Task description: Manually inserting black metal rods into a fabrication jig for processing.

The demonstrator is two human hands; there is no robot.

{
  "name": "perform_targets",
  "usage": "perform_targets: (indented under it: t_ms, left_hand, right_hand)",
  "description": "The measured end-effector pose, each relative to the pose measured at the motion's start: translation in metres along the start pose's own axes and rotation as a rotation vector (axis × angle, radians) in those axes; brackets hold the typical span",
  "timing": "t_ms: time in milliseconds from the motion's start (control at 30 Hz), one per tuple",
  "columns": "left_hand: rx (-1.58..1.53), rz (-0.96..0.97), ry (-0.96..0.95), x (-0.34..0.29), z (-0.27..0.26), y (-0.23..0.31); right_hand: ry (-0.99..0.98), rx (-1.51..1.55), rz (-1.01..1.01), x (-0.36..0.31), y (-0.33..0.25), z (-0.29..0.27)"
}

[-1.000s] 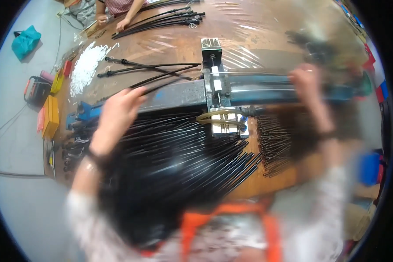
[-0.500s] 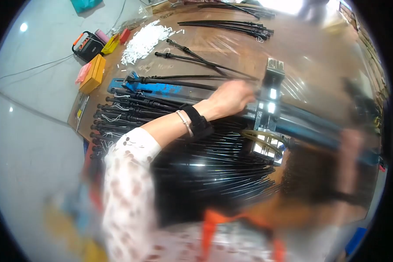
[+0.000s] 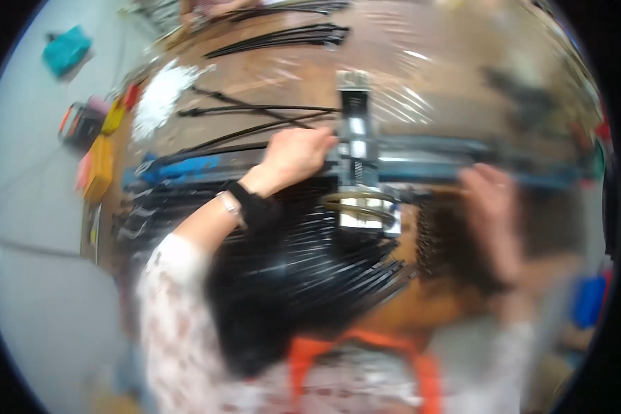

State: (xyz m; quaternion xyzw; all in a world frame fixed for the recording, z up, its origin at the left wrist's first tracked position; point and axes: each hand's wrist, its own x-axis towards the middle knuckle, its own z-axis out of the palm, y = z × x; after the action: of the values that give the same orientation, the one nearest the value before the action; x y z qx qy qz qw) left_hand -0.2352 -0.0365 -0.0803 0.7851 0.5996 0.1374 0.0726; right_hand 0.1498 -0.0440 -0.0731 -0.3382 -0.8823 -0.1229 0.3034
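Note:
My left hand is closed around a slim black rod, just left of an upright metal clamp fixture with a black body. The rod runs leftward from my fingers along a blue and grey rail. My right hand is near the rail, right of the fixture; motion smears its fingers and I cannot see what they hold. Many more black rods lie side by side below my left forearm, several with white cord loops at their left ends. A curved yellowish hose crosses the fixture's near end.
Two loose rods and a bundle of rods lie farther back. At the back left are a pile of small white pieces, a yellow box and a dark device. Part of another person shows at the far edge.
The view has turned, so the table and fixture appear farther left. My right hand has moved up toward the rail from lower right. My left hand stays beside the fixture.

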Motion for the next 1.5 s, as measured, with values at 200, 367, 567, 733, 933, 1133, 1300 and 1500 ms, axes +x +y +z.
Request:
perform_targets:
  t_ms: [200,367,567,733,933,1133,1300,1500]
  left_hand:
    - [0.028,-0.032,0.059,-0.002,-0.005,0.007]
    - [0.086,-0.04,0.002,0.003,0.0,0.009]
    - [0.081,0.046,0.128,-0.004,0.011,-0.002]
    - [0.185,0.164,0.257,-0.008,0.018,-0.01]
    - [0.344,0.39,0.377,0.003,-0.002,-0.065]
    - [0.477,0.177,0.216,-0.048,-0.023,-0.047]
    - [0.243,0.06,-0.164,-0.122,-0.012,0.004]
    - [0.337,0.003,-0.232,-0.133,0.003,-0.001]
  right_hand:
    - [-0.052,0.2,0.059,-0.015,-0.017,0.025]
    - [-0.118,0.291,0.086,-0.017,-0.022,0.042]
    - [-0.183,0.769,0.162,-0.007,-0.035,0.065]
    - [-0.397,0.653,0.298,-0.01,-0.021,0.085]
    - [-0.399,0.078,0.236,-0.054,0.012,0.08]
    - [-0.225,0.187,0.069,-0.053,0.0,0.075]
    - [-0.286,0.347,0.053,-0.036,-0.009,0.059]
    - [-0.359,0.485,0.22,-0.015,-0.038,0.029]
